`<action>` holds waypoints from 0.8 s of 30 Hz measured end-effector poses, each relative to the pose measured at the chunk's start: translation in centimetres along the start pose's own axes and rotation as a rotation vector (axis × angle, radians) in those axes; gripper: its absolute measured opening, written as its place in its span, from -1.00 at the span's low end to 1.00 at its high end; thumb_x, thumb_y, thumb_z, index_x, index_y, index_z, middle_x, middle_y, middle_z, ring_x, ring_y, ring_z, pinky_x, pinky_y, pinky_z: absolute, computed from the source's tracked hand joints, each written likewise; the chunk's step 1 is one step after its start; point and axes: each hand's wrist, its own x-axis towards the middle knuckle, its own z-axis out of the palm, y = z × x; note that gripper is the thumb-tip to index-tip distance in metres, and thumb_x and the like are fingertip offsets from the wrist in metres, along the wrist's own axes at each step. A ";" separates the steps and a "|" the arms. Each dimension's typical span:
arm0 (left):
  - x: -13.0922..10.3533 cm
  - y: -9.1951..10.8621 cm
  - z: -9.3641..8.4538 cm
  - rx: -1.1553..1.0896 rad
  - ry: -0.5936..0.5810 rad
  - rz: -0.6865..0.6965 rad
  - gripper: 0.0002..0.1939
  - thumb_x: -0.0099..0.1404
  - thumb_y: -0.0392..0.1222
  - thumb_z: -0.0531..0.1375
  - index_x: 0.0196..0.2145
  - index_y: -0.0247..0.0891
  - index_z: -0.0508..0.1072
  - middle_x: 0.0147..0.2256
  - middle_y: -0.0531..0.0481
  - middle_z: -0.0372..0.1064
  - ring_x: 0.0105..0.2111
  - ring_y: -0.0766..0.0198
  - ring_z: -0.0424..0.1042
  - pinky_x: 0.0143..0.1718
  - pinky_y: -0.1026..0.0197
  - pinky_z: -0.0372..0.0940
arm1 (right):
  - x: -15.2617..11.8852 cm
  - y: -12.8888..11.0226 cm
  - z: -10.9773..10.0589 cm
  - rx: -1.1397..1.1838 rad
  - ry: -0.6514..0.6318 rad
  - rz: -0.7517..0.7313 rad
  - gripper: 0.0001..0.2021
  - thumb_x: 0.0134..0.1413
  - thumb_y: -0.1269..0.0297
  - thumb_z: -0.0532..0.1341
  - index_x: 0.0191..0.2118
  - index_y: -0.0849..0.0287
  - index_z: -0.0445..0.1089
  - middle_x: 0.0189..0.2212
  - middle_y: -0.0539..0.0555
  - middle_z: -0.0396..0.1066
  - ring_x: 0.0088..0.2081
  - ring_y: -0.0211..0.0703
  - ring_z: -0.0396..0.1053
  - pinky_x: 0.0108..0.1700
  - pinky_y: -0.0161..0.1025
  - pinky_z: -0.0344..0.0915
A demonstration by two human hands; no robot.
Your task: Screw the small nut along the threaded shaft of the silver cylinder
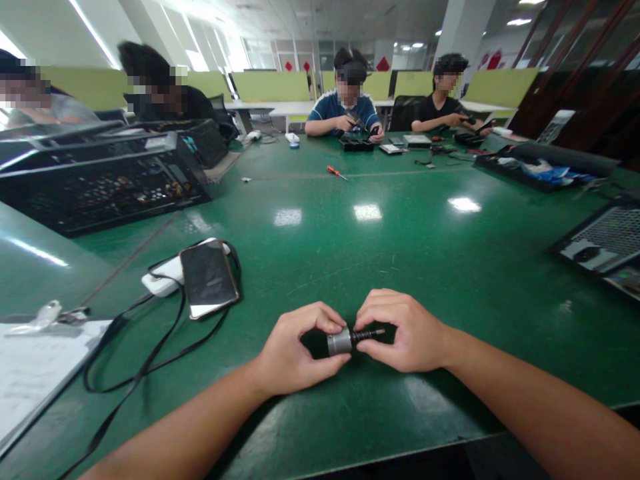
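Over the glossy green surface (280,260), towards its near edge, the left hand (297,347) grasps a short silver-grey metal cylinder (340,342); the right hand (403,331) pinches its slim black ribbed shaft (367,335), apparently adjusting it; next calls for steady alignment

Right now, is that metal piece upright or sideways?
Sideways: the metal piece is roughly level between the left hand and right hand, its thin shaft pointing rightward.
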 end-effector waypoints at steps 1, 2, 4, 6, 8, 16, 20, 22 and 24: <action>0.0 0.0 0.0 0.000 0.000 0.001 -0.73 0.08 -0.29 0.42 -0.31 -0.18 0.43 -0.31 -0.06 0.54 -0.36 0.22 0.55 -0.30 0.19 0.42 | 0.0 0.0 0.0 0.001 -0.001 0.001 -0.86 0.00 0.36 0.38 -0.27 0.16 0.47 -0.32 0.06 0.56 -0.26 -0.09 0.45 -0.14 -0.12 0.33; 0.0 0.0 0.0 0.000 0.000 0.003 -0.73 0.08 -0.29 0.43 -0.31 -0.18 0.43 -0.31 -0.06 0.54 -0.36 0.22 0.55 -0.30 0.19 0.42 | 0.0 0.0 0.0 0.000 -0.002 0.003 -0.86 0.00 0.37 0.37 -0.26 0.16 0.47 -0.32 0.06 0.56 -0.26 -0.10 0.45 -0.14 -0.12 0.33; 0.0 0.0 0.0 -0.002 -0.002 0.012 -0.73 0.08 -0.29 0.43 -0.31 -0.20 0.43 -0.31 -0.06 0.54 -0.36 0.22 0.55 -0.31 0.20 0.42 | 0.0 0.0 0.0 -0.005 -0.005 0.004 -0.87 0.01 0.37 0.37 -0.27 0.17 0.47 -0.33 0.06 0.56 -0.27 -0.10 0.45 -0.15 -0.13 0.33; 0.0 0.0 0.0 -0.006 -0.004 0.027 -0.74 0.08 -0.31 0.42 -0.31 -0.22 0.43 -0.31 -0.07 0.54 -0.36 0.23 0.55 -0.30 0.22 0.41 | 0.0 0.0 0.0 -0.009 -0.010 0.003 -0.88 0.01 0.38 0.36 -0.27 0.17 0.47 -0.34 0.06 0.55 -0.27 -0.10 0.45 -0.15 -0.13 0.32; 0.0 0.0 -0.1 -0.008 -0.007 0.037 -0.74 0.08 -0.33 0.42 -0.31 -0.25 0.43 -0.31 -0.07 0.54 -0.35 0.24 0.55 -0.29 0.24 0.41 | 0.0 0.0 -0.1 -0.010 -0.013 0.001 -0.88 0.01 0.39 0.36 -0.28 0.18 0.47 -0.34 0.06 0.55 -0.28 -0.10 0.44 -0.15 -0.13 0.32; -0.1 -0.1 -0.1 -0.010 -0.006 0.041 -0.72 0.07 -0.34 0.43 -0.30 -0.27 0.43 -0.30 -0.07 0.53 -0.34 0.26 0.54 -0.28 0.26 0.39 | -0.1 0.0 -0.2 -0.011 -0.016 0.005 -0.87 0.00 0.39 0.37 -0.28 0.18 0.47 -0.35 0.05 0.55 -0.28 -0.11 0.44 -0.15 -0.13 0.31; -0.1 -0.1 -0.1 -0.015 -0.007 0.043 -0.72 0.07 -0.35 0.42 -0.30 -0.27 0.43 -0.30 -0.07 0.53 -0.34 0.26 0.54 -0.27 0.27 0.39 | 0.0 0.0 -0.3 -0.009 -0.016 0.007 -0.87 0.00 0.39 0.36 -0.28 0.18 0.46 -0.35 0.06 0.55 -0.28 -0.11 0.44 -0.15 -0.14 0.31; 0.0 -0.2 -0.1 -0.013 -0.002 0.045 -0.72 0.07 -0.35 0.42 -0.30 -0.27 0.43 -0.30 -0.07 0.53 -0.33 0.26 0.54 -0.26 0.27 0.39 | 0.0 0.0 -0.3 -0.010 -0.016 0.006 -0.87 0.00 0.39 0.36 -0.28 0.18 0.47 -0.35 0.06 0.55 -0.28 -0.10 0.45 -0.15 -0.14 0.31; 0.0 -0.2 -0.1 -0.010 0.000 0.045 -0.72 0.07 -0.35 0.42 -0.30 -0.27 0.43 -0.30 -0.07 0.53 -0.33 0.26 0.54 -0.26 0.26 0.40 | 0.0 0.0 -0.4 -0.011 -0.017 0.005 -0.86 -0.01 0.39 0.36 -0.27 0.17 0.47 -0.34 0.06 0.55 -0.28 -0.11 0.45 -0.14 -0.14 0.31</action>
